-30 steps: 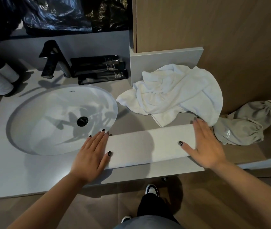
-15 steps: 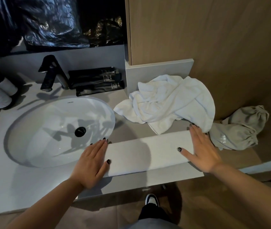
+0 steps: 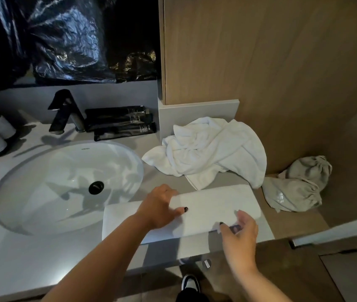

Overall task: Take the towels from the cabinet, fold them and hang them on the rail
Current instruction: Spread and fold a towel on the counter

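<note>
- Folded white towel (image 3: 205, 212) lies along the counter's (image 3: 31, 262) front edge, right of the sink (image 3: 64, 184)
- Left hand (image 3: 160, 207) grips its folded-over layer
- Right hand (image 3: 239, 231) pinches its front edge
- Crumpled white towel (image 3: 212, 149) lies behind it, grey bag (image 3: 297, 188) at the right edge

Grey counter (image 3: 42, 258) carries folded towel (image 3: 216, 205), crumpled towel (image 3: 212, 151), pouch (image 3: 297, 188).
</note>
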### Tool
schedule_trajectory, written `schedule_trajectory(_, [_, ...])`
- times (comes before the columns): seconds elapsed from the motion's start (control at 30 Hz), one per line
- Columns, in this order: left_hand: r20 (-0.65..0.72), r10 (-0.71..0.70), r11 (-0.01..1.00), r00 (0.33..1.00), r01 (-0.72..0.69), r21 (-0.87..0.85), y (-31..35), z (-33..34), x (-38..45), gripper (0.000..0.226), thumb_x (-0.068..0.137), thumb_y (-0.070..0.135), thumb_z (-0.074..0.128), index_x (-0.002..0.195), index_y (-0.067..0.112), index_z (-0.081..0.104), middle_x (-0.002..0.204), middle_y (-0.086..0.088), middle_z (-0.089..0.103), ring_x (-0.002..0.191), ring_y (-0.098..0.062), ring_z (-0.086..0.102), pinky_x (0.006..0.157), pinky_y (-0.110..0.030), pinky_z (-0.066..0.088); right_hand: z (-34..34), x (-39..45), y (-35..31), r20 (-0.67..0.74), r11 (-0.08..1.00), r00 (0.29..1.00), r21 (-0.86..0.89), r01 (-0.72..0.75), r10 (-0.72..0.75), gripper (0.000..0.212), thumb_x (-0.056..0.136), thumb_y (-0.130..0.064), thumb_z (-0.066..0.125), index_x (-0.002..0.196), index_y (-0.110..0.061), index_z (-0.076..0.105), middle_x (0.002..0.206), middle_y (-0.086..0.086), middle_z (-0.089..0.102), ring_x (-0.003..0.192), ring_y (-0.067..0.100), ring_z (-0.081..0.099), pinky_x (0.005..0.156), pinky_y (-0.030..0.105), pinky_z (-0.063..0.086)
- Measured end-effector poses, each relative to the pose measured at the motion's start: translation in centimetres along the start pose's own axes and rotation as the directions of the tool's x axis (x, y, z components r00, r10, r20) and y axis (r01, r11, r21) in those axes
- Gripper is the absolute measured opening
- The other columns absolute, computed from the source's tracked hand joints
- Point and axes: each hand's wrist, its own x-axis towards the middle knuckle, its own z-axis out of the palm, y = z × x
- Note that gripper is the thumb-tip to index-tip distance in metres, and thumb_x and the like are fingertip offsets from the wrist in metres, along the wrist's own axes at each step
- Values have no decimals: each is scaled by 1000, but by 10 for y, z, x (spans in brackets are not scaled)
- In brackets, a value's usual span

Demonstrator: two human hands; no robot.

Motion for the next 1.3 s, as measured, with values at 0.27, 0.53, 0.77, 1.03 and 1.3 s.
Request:
schedule_trajectory(0.27, [255, -169, 969, 952, 208, -133, 5, -15, 8, 48, 72, 54, 81, 62, 19, 50, 61, 7, 44, 57, -10, 39, 55, -23, 29, 18, -12, 7, 132, 810, 881, 351, -470, 454, 9, 86, -1, 70, 84, -3, 61, 89, 12, 67, 87, 22, 61, 99, 42, 46])
schedule_trajectory(0.53, [222, -258, 913, 940, 312, -262, -3, -17, -50, 32, 79, 44, 79, 65, 27, 56, 64, 14, 50, 59, -1, 47, 54, -12, 33, 23, -9, -3, 398, 799, 814, 258, -543, 424, 34, 78, -17, 82, 107, -7, 66, 100, 14, 75, 93, 25, 69, 80, 36, 59])
schedule_trajectory(0.77, [162, -331, 696, 930, 356, -624, -6, -10, -104, 25, 79, 23, 82, 77, 11, 60, 71, 4, 58, 66, -8, 51, 61, -17, 39, 46, -35, -7, 452, 792, 850, 399, -463, 269, 37, 83, 1, 70, 119, 1, 63, 106, 15, 74, 102, 33, 69, 88, 43, 55])
schedule_trajectory(1.03, [96, -236, 463, 967, 199, -864, 7, -38, -162, 53, 78, 28, 83, 122, 13, 57, 109, -5, 75, 102, -24, 71, 92, -44, 56, 32, -91, -54, 548, 919, 828, 376, -115, -121, 36, 85, -5, 70, 120, -9, 62, 111, 7, 74, 104, 25, 70, 86, 41, 57])
schedule_trajectory(1.3, [-133, -46, 529, 990, -89, -844, 73, -87, -193, 48, 80, 41, 74, 123, 22, 60, 113, 9, 73, 106, -10, 68, 87, -29, 56, -27, -141, -124, 451, 868, 776, 436, 239, -441, 47, 76, -13, 81, 118, -19, 62, 114, -2, 73, 109, 19, 68, 94, 40, 54])
